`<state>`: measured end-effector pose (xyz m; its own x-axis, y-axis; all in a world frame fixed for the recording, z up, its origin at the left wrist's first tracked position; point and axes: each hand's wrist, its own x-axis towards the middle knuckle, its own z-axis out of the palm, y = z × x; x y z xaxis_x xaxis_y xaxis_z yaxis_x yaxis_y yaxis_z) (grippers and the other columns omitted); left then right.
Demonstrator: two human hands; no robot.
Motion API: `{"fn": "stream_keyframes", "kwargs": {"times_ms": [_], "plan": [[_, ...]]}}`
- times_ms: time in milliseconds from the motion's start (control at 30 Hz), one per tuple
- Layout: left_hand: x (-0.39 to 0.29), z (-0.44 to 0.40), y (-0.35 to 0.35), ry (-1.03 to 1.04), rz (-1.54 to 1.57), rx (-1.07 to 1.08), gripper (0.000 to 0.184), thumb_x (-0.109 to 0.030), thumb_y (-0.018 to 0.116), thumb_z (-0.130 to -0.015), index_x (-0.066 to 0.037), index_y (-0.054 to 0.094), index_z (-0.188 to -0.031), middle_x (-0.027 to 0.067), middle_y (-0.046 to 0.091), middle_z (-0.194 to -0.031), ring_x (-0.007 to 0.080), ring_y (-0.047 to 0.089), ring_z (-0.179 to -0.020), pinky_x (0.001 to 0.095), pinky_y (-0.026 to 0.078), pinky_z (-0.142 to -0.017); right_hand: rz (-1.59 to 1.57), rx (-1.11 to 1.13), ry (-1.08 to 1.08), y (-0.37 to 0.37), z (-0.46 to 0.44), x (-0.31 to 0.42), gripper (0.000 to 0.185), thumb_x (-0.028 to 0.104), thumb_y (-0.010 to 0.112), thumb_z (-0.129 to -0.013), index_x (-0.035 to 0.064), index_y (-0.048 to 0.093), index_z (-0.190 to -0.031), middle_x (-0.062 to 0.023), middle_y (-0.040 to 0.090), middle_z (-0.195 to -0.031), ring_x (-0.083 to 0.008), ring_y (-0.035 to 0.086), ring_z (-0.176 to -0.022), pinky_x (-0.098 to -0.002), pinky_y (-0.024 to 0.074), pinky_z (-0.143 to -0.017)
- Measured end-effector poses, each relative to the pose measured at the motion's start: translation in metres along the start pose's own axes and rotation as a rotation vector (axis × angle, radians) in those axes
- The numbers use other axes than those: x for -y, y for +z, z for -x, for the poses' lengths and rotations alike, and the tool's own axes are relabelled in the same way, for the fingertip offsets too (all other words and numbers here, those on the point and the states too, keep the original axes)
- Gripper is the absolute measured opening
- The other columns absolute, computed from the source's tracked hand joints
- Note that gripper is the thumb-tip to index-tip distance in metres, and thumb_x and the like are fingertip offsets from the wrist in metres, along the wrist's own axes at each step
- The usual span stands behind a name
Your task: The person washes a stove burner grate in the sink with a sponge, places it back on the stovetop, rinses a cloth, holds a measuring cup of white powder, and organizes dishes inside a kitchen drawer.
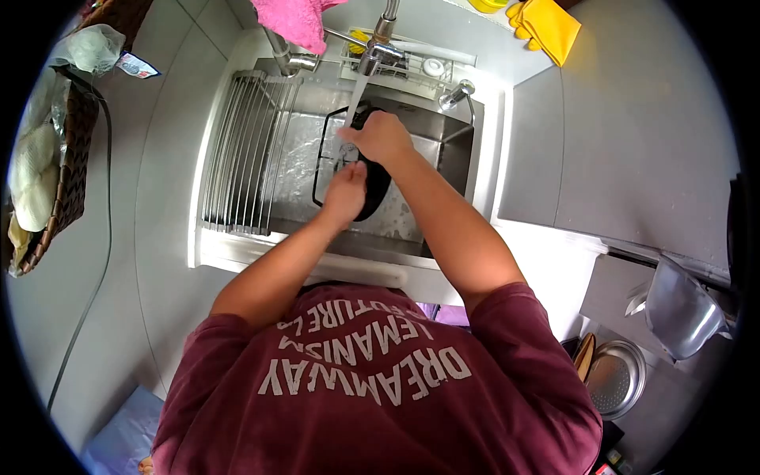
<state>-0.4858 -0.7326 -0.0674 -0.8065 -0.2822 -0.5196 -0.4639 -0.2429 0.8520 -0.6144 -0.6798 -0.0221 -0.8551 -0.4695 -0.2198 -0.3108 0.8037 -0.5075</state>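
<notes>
Both my hands are over the steel sink, under running water from the tap. My left hand is closed on the near side of a black wire rack, thumb towards the bars. Higher up, my right hand is closed by the rack's far side, where the stream falls; its fingertips are partly blurred by water. A dark, rounded black piece shows beneath and beside my hands. Whether it is joined to the rack I cannot tell.
A roll-up drying rack spans the sink's left side. Behind the tap are a wire caddy and a pink cloth. Yellow gloves lie back right. A woven basket stands left; a metal pot is at right.
</notes>
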Motion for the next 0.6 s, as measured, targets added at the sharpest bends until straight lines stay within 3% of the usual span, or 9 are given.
{"fn": "stream_keyframes", "kwargs": {"times_ms": [67, 167, 200, 267, 333, 400, 467, 533, 600], "plan": [[0.013, -0.006, 0.004, 0.102, -0.129, 0.028, 0.032, -0.037, 0.042, -0.101, -0.011, 0.048, -0.083, -0.0033, 0.041, -0.062, 0.0095, 0.04, -0.047, 0.0257, 0.033, -0.04, 0.043, 0.013, -0.042, 0.003, -0.001, -0.012, 0.042, 0.04, 0.066, -0.081, -0.0017, 0.066, -0.081, -0.0256, 0.064, -0.084, -0.0421, 0.062, -0.083, -0.0457, 0.0499, -0.075], [-0.014, 0.007, -0.008, -0.082, 0.035, 0.314, 0.036, -0.034, 0.045, -0.099, -0.002, 0.058, -0.088, 0.0049, 0.055, -0.068, 0.0175, 0.052, -0.061, 0.0323, 0.044, -0.059, -0.026, -0.025, -0.098, -0.004, 0.0, -0.022, 0.038, 0.037, 0.066, -0.082, -0.0013, 0.065, -0.084, -0.0241, 0.064, -0.082, -0.041, 0.063, -0.081, -0.0442, 0.0495, -0.071], [-0.017, 0.009, -0.018, -0.005, -0.074, 0.328, 0.04, -0.037, 0.045, -0.099, 0.0, 0.059, -0.093, 0.0055, 0.056, -0.07, 0.0186, 0.054, -0.065, 0.0323, 0.045, -0.064, -0.058, -0.021, -0.116, -0.012, 0.012, -0.019, 0.036, 0.035, 0.066, -0.082, -0.0011, 0.064, -0.085, -0.0235, 0.064, -0.081, -0.0404, 0.063, -0.08, -0.0437, 0.0493, -0.07], [0.017, -0.024, -0.054, 0.335, -0.367, 0.066, 0.044, -0.042, 0.047, -0.098, -0.001, 0.063, -0.097, 0.0082, 0.061, -0.082, 0.0194, 0.057, -0.074, 0.0333, 0.047, -0.07, -0.114, 0.046, -0.116, -0.035, 0.035, -0.012, 0.032, 0.03, 0.064, -0.085, -0.0023, 0.063, -0.089, -0.025, 0.064, -0.084, -0.0419, 0.062, -0.079, -0.0454, 0.0487, -0.07], [0.057, -0.063, -0.094, 0.374, -0.356, -0.262, 0.055, -0.052, 0.047, -0.095, -0.002, 0.061, -0.113, 0.0121, 0.064, -0.104, 0.0219, 0.058, -0.093, 0.0332, 0.045, -0.083, -0.198, 0.101, -0.146, -0.058, 0.049, -0.011, 0.031, 0.03, 0.065, -0.085, -0.0007, 0.063, -0.089, -0.0231, 0.064, -0.083, -0.0405, 0.062, -0.078, -0.0434, 0.0485, -0.069], [0.058, -0.067, -0.096, 0.025, 0.038, -0.209, 0.067, -0.061, 0.042, -0.092, -0.004, 0.052, -0.126, 0.0134, 0.058, -0.119, 0.0248, 0.054, -0.106, 0.0343, 0.04, -0.093, -0.241, 0.108, -0.21, -0.072, 0.051, -0.022, 0.028, 0.03, 0.065, -0.085, 0.0026, 0.064, -0.091, -0.0185, 0.064, -0.08, -0.0334, 0.061, -0.074, -0.0374, 0.0475, -0.066], [0.054, -0.066, -0.098, -0.15, 0.228, -0.001, 0.088, -0.073, 0.035, -0.087, -0.007, 0.031, -0.146, 0.0139, 0.047, -0.138, 0.029, 0.045, -0.126, 0.0382, 0.03, -0.107, -0.465, 0.156, -0.152, -0.076, 0.041, -0.049, 0.022, 0.025, 0.063, -0.09, 0.0032, 0.063, -0.093, -0.0069, 0.065, -0.078, -0.0152, 0.058, -0.072, -0.0299, 0.0453, -0.065], [0.05, -0.065, -0.106, -0.189, 0.53, 0.356, 0.086, -0.072, 0.035, -0.088, -0.007, 0.033, -0.144, 0.0142, 0.046, -0.139, 0.0285, 0.044, -0.128, 0.0387, 0.03, -0.108, -0.808, 0.241, -0.058, -0.089, 0.036, -0.062, 0.015, 0.019, 0.061, -0.092, 0.0041, 0.064, -0.093, 0.0035, 0.063, -0.084, -0.0055, 0.054, -0.079, -0.024, 0.0435, -0.071], [0.044, -0.063, -0.107, -0.197, 0.739, 0.578, 0.079, -0.068, 0.038, -0.089, -0.007, 0.041, -0.139, 0.013, 0.053, -0.133, 0.0268, 0.048, -0.124, 0.0402, 0.035, -0.105, -0.976, 0.287, -0.026, -0.101, 0.04, -0.072, 0.014, 0.018, 0.06, -0.092, 0.0054, 0.064, -0.098, 0.0035, 0.064, -0.09, -0.0061, 0.055, -0.084, -0.0215, 0.0426, -0.079]]}}
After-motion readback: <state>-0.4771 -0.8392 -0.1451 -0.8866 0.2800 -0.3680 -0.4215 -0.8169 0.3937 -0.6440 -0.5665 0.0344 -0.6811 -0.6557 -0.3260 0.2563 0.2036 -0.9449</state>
